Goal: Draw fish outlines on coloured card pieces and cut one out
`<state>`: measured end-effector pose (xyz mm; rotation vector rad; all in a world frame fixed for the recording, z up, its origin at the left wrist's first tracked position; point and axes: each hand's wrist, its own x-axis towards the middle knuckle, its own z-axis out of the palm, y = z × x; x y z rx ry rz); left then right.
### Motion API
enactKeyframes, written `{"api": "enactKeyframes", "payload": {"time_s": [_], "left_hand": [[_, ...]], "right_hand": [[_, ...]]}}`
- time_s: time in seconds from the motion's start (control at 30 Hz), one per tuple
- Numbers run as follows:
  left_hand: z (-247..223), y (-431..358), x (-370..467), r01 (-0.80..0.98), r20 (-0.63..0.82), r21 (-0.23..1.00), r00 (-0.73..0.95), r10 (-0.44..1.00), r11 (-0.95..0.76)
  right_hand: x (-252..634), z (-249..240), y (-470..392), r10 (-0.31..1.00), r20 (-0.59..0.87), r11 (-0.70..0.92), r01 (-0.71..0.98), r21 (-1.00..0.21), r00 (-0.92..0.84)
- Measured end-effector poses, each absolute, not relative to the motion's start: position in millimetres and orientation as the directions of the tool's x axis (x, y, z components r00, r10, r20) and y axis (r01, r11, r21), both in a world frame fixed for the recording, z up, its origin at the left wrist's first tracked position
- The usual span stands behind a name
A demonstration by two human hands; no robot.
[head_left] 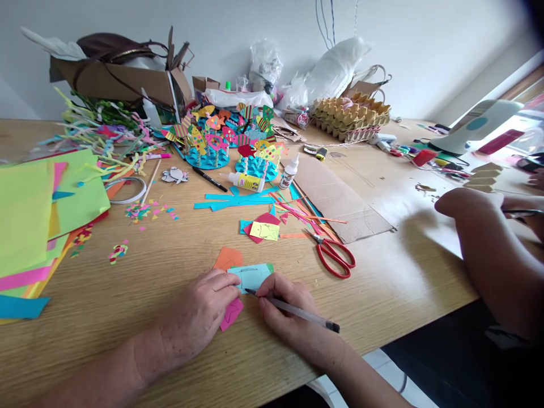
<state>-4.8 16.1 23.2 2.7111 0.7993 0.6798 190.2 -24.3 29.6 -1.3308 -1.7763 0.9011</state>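
A small light-blue paper piece (pixel 257 277) lies on the table with a pen outline drawn on it, a green paper corner showing behind. My right hand (pixel 293 309) grips a pen (pixel 304 314) with a clear barrel and dark end; its tip touches the light-blue paper's lower edge. Fingers of my left hand (pixel 199 309) rest flat over the left edge of this paper, holding it down. Orange paper (pixel 228 258) and pink paper (pixel 232 315) with drawn lines stick out around that hand. Beyond lies a yellow paper piece (pixel 264 230) with a fish drawing, on red and blue pieces.
Red-handled scissors (pixel 335 258) lie to the right, beside a cardboard sheet (pixel 340 195). Glue bottles (pixel 289 171) and paper-fish decorations (pixel 212 150) stand farther back. Coloured sheets (pixel 25 221) are stacked left. Another person's arm (pixel 488 243) reaches in at right; egg cartons (pixel 351 116) stand behind.
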Motion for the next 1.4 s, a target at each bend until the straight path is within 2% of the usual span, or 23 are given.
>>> {"api": "enactKeyframes", "payload": {"time_s": [0.53, 1.03, 1.4], "left_hand": [[20.9, 14.2, -3.0, 0.442, 0.424, 0.328, 0.721, 0.549, -0.835], [20.0, 15.2, -5.2, 0.424, 0.398, 0.348, 0.741, 0.541, -0.836], [17.9, 16.3, -5.3, 0.433, 0.436, 0.326, 0.72, 0.54, -0.84]], "right_hand": [[190.0, 30.4, -25.4, 0.96, 0.159, 0.255, 0.489, -0.834, -0.23], [195.5, 34.4, -28.9, 0.976, 0.146, 0.213, 0.538, -0.815, -0.165], [200.8, 33.2, -30.8, 0.985, 0.111, 0.165, 0.566, -0.807, -0.129]]}}
